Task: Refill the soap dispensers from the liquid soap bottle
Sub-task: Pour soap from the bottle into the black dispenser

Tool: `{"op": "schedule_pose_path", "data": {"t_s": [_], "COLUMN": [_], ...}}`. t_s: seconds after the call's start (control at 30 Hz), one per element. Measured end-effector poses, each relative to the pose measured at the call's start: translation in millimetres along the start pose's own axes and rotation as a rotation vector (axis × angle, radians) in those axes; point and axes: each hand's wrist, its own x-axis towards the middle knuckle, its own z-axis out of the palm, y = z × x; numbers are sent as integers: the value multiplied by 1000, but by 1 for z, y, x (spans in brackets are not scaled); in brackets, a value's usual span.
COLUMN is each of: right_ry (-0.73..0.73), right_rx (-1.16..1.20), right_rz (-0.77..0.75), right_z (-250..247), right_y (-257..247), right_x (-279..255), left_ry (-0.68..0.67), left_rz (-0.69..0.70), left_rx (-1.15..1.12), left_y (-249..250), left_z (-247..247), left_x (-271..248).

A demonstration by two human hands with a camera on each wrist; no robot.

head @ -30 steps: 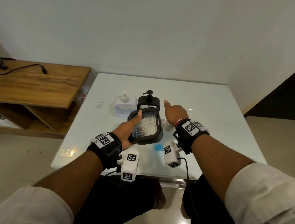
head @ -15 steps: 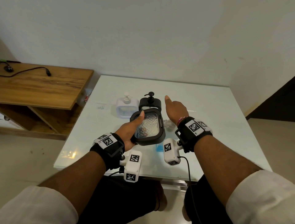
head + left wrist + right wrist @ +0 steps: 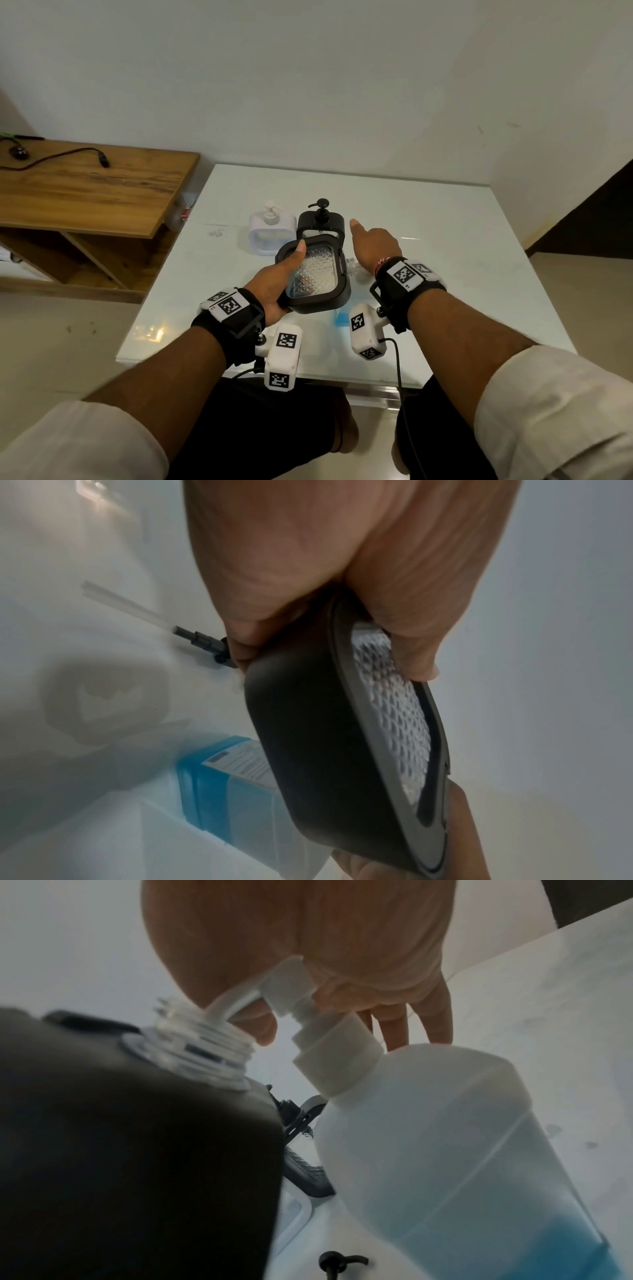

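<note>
White glass table (image 3: 428, 240) by a plain wall carries the liquid soap bottle (image 3: 462, 1150), which stands under the right hand (image 3: 375, 245). The palm rests on the bottle's pump, fingers straight. The left hand (image 3: 274, 284) grips a black dispenser (image 3: 315, 277), tilted so its open neck (image 3: 202, 1045) meets the nozzle (image 3: 232, 1001). A hard press or a wavering tilt would likely send soap past that narrow neck.

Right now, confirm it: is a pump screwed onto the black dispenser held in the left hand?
No: the black dispenser shows a bare, open threaded neck with no pump on it.
</note>
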Motion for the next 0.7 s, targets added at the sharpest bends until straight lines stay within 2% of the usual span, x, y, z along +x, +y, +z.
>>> {"op": "schedule_pose_path", "data": {"t_s": [0.2, 0.43, 0.7], "right_ry": [23, 49, -30], "right_rx": [45, 70, -19], "right_rz": [-79, -99, -10], "right_z": [0, -2, 3], "right_y": [-7, -14, -6], "right_x": [-1, 4, 2], "left_ry": [11, 9, -1], "left_rz": [13, 11, 26], "left_rx": [-12, -14, -5], "left_y": [-1, 0, -1], "left_z": [2, 5, 1], "left_x": [-3, -4, -4]}}
